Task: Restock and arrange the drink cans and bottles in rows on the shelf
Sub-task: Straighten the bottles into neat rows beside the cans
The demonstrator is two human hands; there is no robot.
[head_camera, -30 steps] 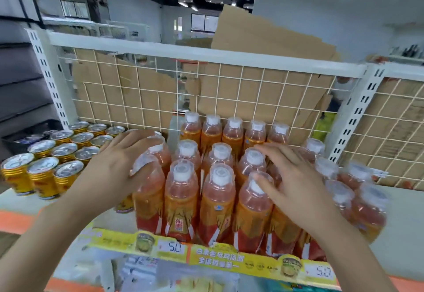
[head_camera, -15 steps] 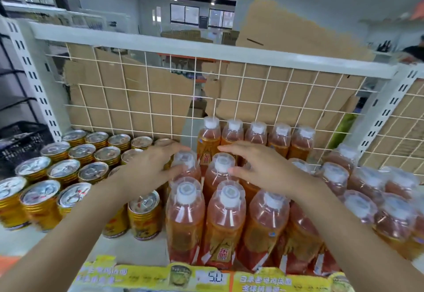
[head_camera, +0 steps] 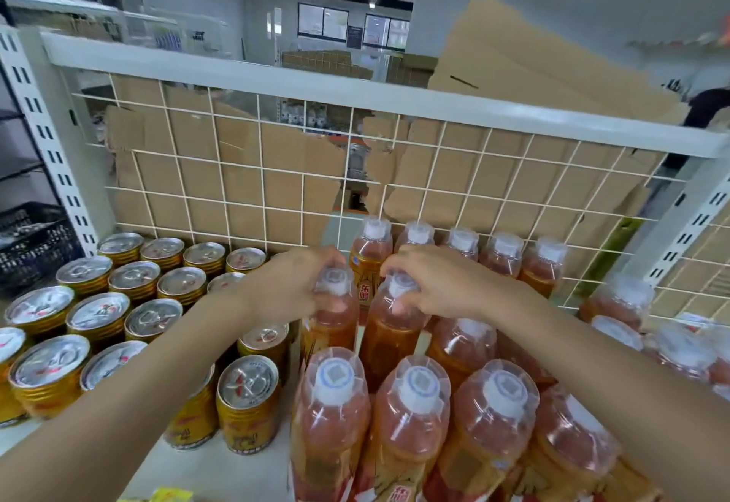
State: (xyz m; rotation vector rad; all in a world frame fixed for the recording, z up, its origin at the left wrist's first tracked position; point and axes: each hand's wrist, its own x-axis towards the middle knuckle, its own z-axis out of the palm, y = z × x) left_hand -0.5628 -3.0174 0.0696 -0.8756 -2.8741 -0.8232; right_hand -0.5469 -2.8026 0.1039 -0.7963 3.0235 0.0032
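Orange drink bottles with clear overcaps and white lids stand in rows on the white shelf (head_camera: pixel 221 466). My left hand (head_camera: pixel 288 284) grips the neck of one second-row bottle (head_camera: pixel 330 328). My right hand (head_camera: pixel 438 284) grips the top of the bottle beside it (head_camera: pixel 389 339). A back row of bottles (head_camera: pixel 462 249) stands against the wire grid. The nearest row (head_camera: pixel 411 414) stands under my forearms. Gold cans (head_camera: pixel 118 304) with silver pull-tab lids fill the left side of the shelf in rows.
A white wire grid (head_camera: pixel 276 185) backed with cardboard closes the shelf's rear. Perforated white uprights (head_camera: pixel 47 138) stand at both sides. More bottles (head_camera: pixel 624 300) stand at the right. A black crate (head_camera: pixel 31 241) sits beyond the left upright.
The camera has moved closer and tilted down. Both hands have gone from resting over the bottle tops to closing round the necks of two second-row bottles, nearer the grid.
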